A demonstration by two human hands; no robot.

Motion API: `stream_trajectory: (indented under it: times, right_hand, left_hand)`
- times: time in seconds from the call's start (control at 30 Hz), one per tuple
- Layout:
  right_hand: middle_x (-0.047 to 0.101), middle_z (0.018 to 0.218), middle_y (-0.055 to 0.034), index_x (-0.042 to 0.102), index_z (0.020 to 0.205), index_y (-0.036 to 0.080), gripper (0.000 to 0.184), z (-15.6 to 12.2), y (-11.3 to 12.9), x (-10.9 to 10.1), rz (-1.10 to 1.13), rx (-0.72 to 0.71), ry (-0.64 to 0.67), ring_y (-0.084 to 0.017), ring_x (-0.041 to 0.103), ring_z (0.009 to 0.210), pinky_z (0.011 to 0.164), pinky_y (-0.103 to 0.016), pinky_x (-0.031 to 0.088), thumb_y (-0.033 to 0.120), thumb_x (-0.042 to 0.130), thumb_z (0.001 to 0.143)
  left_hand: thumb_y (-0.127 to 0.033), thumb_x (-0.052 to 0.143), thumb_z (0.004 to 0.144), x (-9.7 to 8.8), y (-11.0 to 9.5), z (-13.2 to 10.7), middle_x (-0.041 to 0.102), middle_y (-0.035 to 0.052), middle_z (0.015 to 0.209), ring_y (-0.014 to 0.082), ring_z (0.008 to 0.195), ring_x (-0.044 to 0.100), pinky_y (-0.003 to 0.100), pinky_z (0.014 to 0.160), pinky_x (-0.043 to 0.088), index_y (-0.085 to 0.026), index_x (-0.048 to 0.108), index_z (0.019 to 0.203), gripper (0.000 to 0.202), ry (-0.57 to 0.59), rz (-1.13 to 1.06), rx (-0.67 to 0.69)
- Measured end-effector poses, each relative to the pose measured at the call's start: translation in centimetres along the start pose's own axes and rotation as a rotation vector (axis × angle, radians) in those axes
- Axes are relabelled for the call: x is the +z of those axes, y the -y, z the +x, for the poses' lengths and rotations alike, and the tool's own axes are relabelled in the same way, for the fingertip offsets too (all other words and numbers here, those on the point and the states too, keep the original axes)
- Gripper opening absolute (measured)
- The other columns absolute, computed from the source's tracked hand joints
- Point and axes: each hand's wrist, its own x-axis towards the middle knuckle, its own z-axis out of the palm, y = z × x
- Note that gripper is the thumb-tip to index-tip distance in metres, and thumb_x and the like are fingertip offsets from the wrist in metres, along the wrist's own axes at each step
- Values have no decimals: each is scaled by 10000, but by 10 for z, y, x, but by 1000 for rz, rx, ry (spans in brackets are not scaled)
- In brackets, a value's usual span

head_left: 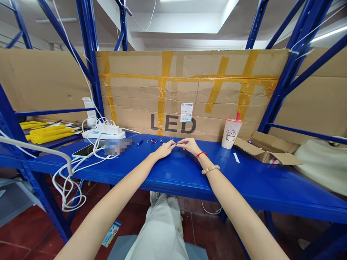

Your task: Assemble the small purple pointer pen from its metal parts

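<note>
Both my hands meet over the blue shelf top, in front of the cardboard panel marked LED. My left hand and my right hand each pinch an end of a tiny metal part held between them. The part is too small to name. Several small parts and a small blue piece lie on the shelf just behind my left hand. A red string and a bead bracelet circle my right wrist.
A white power strip with trailing white cables and a phone lie at the left. Yellow tools rest on the neighbouring shelf. A drink cup, an open cardboard box and a white bag stand at the right.
</note>
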Motion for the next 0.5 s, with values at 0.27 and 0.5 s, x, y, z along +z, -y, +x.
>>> stream_trajectory:
  times: [0.27, 0.5]
  right_hand:
    - [638, 733, -80, 704, 790, 94, 464, 2, -2, -1, -53, -61, 25, -36, 430, 418, 407, -177, 359, 470, 719, 519]
    - [636, 723, -67, 707, 788, 105, 422, 2, -4, -2, -98, -86, 31, -36, 429, 419, 410, -174, 353, 462, 699, 562]
  left_hand:
    - [-340, 321, 900, -2, -5, -2, 599, 28, 811, 180, 785, 564, 287, 703, 409, -191, 522, 1007, 272, -1, 37, -35]
    - [-339, 302, 905, -3, -6, -3, 600, 27, 801, 181, 788, 567, 275, 681, 403, -203, 539, 1002, 289, 9, 38, -37]
